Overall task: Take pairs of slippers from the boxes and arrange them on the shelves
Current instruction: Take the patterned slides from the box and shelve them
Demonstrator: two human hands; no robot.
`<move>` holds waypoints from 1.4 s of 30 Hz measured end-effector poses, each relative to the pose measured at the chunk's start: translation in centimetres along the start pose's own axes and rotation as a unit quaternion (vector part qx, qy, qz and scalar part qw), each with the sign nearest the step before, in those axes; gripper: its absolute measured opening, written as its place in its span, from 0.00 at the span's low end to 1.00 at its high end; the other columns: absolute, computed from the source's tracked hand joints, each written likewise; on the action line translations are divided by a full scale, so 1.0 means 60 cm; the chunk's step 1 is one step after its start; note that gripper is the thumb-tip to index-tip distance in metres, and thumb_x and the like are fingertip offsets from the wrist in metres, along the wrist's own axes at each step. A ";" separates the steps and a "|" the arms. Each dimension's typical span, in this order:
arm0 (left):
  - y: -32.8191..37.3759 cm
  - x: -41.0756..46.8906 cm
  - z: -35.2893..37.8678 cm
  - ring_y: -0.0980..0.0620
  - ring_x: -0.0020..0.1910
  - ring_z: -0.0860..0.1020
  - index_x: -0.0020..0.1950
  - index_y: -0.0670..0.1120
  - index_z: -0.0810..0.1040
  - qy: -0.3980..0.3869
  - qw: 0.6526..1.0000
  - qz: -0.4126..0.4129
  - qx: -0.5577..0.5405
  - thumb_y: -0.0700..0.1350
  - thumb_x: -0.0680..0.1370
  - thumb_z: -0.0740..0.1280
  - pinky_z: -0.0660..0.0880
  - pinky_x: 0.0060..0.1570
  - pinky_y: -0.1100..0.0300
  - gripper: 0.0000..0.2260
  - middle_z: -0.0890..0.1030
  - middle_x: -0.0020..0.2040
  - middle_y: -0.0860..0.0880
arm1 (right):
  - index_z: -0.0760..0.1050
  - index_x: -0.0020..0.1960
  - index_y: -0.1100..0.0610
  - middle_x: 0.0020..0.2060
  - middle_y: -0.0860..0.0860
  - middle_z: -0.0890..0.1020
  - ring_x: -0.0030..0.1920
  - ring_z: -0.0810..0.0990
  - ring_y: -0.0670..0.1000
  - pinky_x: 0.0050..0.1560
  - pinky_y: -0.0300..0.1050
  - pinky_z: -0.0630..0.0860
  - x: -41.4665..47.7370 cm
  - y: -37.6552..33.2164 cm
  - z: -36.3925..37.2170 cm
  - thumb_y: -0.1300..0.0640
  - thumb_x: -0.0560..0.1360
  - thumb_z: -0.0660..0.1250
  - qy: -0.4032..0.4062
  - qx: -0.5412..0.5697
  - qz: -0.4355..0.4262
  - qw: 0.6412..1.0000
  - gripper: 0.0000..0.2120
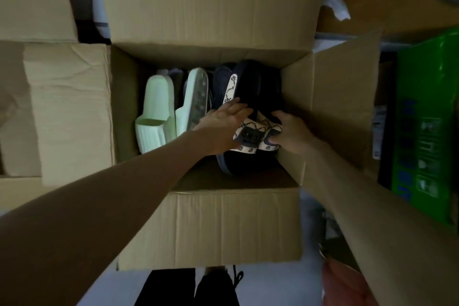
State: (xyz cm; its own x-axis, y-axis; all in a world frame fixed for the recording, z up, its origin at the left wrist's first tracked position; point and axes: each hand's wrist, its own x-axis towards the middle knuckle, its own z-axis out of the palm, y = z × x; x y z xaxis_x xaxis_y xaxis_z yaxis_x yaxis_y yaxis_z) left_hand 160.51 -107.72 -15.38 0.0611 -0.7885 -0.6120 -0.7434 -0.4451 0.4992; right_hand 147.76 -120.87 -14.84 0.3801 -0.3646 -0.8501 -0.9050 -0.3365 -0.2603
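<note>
- Left flap [69, 107]: creased cardboard, folded outward and flat, part of the open cardboard box [223, 223] that fills the middle of the view.
- Pale green slippers [159, 107]: one pair, stood on edge in the left half of the box; one shows its upper, the other its sole. Untouched.
- Left hand [223, 122]: reaches into the box, with fingers straight and slightly apart, laid flat on the side of the dark slippers. The thumb lies low by the strap; whether it hooks under cannot be told.
- Dark slippers [250, 87]: navy or black pair with a white patterned strap [255, 126], stood on edge in the right half of the box, against the right wall. Still inside the box, between the two hands.
- Right hand [290, 129]: fingers curled round the right edge of the strap, thumb pressed on its face; a pinching hold.
- Right flap [342, 97]: stands up and out, close beside the right wrist.
- Green carton [427, 119]: far right, outside the box, not involved.
- Step in hand, as judged: securing the dark pair for removal; the lift is not yet made.
- Next move calls for: the left fingers to close so both slippers come up together, then a straight lift clear of the right wall and flap. No shelves are in view.
</note>
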 end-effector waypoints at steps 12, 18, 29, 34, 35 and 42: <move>-0.067 -0.020 0.026 0.48 0.65 0.65 0.66 0.51 0.72 -0.008 0.999 -0.031 -0.018 0.56 0.72 0.70 0.68 0.61 0.53 0.24 0.71 0.60 0.47 | 0.70 0.65 0.62 0.62 0.60 0.75 0.63 0.73 0.59 0.61 0.49 0.73 0.063 0.021 0.046 0.66 0.69 0.72 -0.002 -0.039 0.017 0.999 0.25; -0.075 -0.049 0.023 0.48 0.61 0.70 0.62 0.47 0.76 0.001 0.991 -0.093 -0.093 0.54 0.73 0.69 0.64 0.52 0.61 0.20 0.74 0.58 0.47 | 0.74 0.61 0.59 0.56 0.58 0.78 0.57 0.77 0.57 0.56 0.51 0.77 0.041 -0.008 0.034 0.70 0.69 0.68 0.013 -0.041 0.011 0.999 0.22; -0.044 -0.177 -0.080 0.46 0.52 0.75 0.51 0.46 0.80 0.025 0.989 -0.119 -0.081 0.53 0.71 0.72 0.72 0.50 0.55 0.14 0.78 0.50 0.45 | 0.79 0.51 0.56 0.48 0.54 0.82 0.51 0.80 0.53 0.53 0.52 0.79 -0.102 -0.103 -0.042 0.66 0.68 0.74 -0.021 -0.054 -0.061 0.996 0.13; 0.011 -0.291 -0.168 0.51 0.42 0.74 0.40 0.50 0.79 0.049 0.981 -0.134 -0.132 0.54 0.71 0.72 0.66 0.41 0.61 0.08 0.77 0.41 0.48 | 0.78 0.58 0.57 0.52 0.54 0.81 0.53 0.79 0.53 0.52 0.47 0.77 -0.227 -0.169 -0.088 0.64 0.67 0.75 -0.027 -0.101 -0.094 0.990 0.19; 0.026 -0.319 -0.191 0.51 0.42 0.74 0.37 0.51 0.77 0.058 0.979 -0.134 -0.143 0.52 0.71 0.73 0.67 0.40 0.60 0.08 0.77 0.39 0.49 | 0.78 0.58 0.57 0.52 0.54 0.81 0.53 0.79 0.53 0.51 0.46 0.77 -0.257 -0.183 -0.102 0.64 0.67 0.75 -0.023 -0.106 -0.103 0.989 0.20; 0.153 -0.543 -0.382 0.50 0.40 0.74 0.31 0.50 0.72 0.110 0.981 -0.121 -0.103 0.47 0.71 0.72 0.69 0.39 0.59 0.12 0.76 0.36 0.49 | 0.77 0.60 0.59 0.56 0.54 0.81 0.56 0.78 0.53 0.58 0.49 0.76 -0.534 -0.319 -0.228 0.64 0.66 0.77 0.031 -0.141 -0.186 0.972 0.23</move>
State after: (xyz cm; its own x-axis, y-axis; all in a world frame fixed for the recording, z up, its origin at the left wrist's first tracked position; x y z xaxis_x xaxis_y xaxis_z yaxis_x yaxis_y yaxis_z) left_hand 166.99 -95.85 23.20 0.3783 -0.7115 -0.5921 -0.5409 -0.6890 0.4824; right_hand 155.52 -114.64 23.64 0.6901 -0.2203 -0.6894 -0.6174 -0.6761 -0.4020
